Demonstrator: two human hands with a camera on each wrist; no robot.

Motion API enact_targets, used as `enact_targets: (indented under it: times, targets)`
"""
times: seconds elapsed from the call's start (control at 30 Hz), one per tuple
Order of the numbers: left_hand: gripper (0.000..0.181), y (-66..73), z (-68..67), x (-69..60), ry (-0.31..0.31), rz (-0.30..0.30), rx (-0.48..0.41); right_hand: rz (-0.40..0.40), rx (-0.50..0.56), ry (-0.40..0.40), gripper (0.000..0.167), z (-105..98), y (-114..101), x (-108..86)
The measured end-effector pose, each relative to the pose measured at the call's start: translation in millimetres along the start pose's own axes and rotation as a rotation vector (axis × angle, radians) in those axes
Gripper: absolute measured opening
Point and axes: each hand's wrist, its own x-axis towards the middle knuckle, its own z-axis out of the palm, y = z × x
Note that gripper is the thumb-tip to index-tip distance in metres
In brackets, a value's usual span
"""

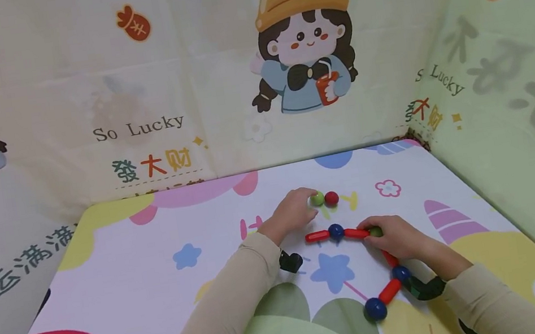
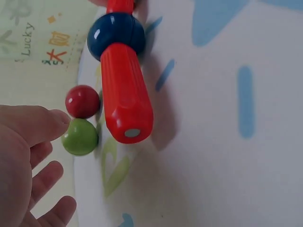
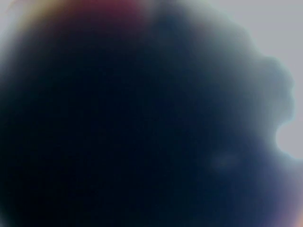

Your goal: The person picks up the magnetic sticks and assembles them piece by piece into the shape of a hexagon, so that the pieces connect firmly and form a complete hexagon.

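My left hand (image 1: 294,209) reaches to a light green ball (image 1: 317,199) beside a dark red ball (image 1: 331,198). In the left wrist view one fingertip meets the edge of the green ball (image 2: 80,137), while the other fingers are spread apart. My right hand (image 1: 397,235) pinches a darker green ball (image 1: 375,231) that joins two red rods of a chain. One red rod (image 1: 356,233) leads to a blue ball (image 1: 336,231) and another red rod (image 1: 317,236). The other branch runs down through a blue ball (image 1: 401,273) and a red rod (image 1: 390,291) to a blue ball (image 1: 375,309).
A patterned mat (image 1: 140,282) covers the table, with a printed cloth wall (image 1: 214,83) behind and another at the right. Dark camera mounts sit at both wrists. The right wrist view is almost wholly dark and blurred.
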Motion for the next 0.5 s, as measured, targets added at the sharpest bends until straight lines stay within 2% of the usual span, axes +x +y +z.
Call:
enact_targets:
  times: [0.17,0.3,0.4,0.5]
  targets:
    - [0.050,-9.9,3.1,12.4,-0.005,0.021,0.037,0.006,0.017,-0.008,0.029,0.2,-2.0,0.4]
    - [0.057,-9.0,6.9,18.7,-0.044,0.025,0.038,0.010,0.012,-0.005,0.029,-2.0,-1.2,-0.7]
    - [0.060,-5.3,10.4,18.6,-0.077,-0.010,0.030,0.003,0.000,0.001,0.029,-2.0,-0.9,-1.4]
    - [0.058,-4.1,12.3,17.3,-0.058,-0.032,0.057,0.002,-0.005,0.003,0.028,-1.5,-0.8,-1.5]
